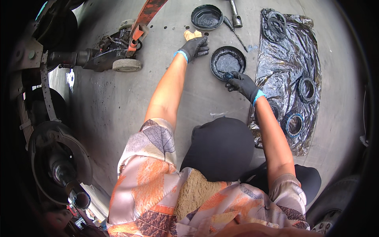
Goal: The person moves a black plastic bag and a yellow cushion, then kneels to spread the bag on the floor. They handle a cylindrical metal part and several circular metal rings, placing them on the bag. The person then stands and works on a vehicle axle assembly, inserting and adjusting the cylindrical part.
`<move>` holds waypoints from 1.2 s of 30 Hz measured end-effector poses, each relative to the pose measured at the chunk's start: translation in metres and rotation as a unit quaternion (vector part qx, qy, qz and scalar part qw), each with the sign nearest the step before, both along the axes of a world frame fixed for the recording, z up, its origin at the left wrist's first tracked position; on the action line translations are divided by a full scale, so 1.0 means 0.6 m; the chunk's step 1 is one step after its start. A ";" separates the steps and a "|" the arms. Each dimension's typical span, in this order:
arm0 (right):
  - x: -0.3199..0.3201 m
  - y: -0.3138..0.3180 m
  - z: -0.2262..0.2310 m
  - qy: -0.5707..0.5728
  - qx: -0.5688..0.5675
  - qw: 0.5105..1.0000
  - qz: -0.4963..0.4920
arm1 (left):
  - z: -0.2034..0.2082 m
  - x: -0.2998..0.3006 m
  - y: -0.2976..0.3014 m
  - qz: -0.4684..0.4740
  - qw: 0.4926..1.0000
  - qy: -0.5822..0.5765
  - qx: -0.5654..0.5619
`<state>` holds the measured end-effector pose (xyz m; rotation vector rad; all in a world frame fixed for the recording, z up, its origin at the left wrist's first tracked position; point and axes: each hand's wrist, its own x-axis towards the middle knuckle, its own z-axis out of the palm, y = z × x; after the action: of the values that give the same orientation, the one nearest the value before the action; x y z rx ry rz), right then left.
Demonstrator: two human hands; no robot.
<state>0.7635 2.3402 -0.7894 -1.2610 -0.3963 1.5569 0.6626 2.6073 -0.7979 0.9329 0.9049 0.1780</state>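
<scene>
My left hand (pixel 194 48), in a black glove with a light blue cuff, is stretched out over the floor. Its fingers point to the right, slightly apart. A crumpled tan cloth-like piece (pixel 192 35) lies against its far side; whether they touch I cannot tell. My right hand (pixel 244 85), gloved the same way, is at the near right rim of a round black pan (pixel 217 51) smeared with dark grease. Its fingers are pinched together at a small dark, wet-looking piece (pixel 227 76) over the pan's edge; its kind does not show.
Farther off sit another black pan (pixel 207 17), a thin dark tool (pixel 236 34) and a metal socket wrench (pixel 235 15). A shiny dark plastic sheet (pixel 287 75) at right bears several bearing-like rings (pixel 306 89). At left stand a wheeled jack (pixel 127 65) and an axle hub (pixel 59 162).
</scene>
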 end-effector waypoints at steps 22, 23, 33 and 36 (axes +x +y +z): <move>0.136 0.003 0.033 -0.180 0.070 0.978 0.084 | 0.042 -0.095 -0.165 -0.030 0.980 0.130 0.149; 0.158 0.010 0.053 -0.201 0.059 0.974 0.092 | 0.043 -0.104 -0.165 -0.034 0.984 0.107 0.138; 0.377 -0.269 0.191 -0.460 -0.025 0.875 0.145 | 0.223 -0.003 -0.269 -0.156 0.968 -0.015 0.198; 0.345 -0.333 0.183 -0.265 -0.083 0.961 -0.011 | 0.311 0.026 -0.314 -0.210 0.941 -0.046 0.263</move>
<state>0.9707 2.1405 -0.6793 -1.8110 -0.5959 1.2336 0.6782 2.4191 -0.6111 1.5803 0.5556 0.0957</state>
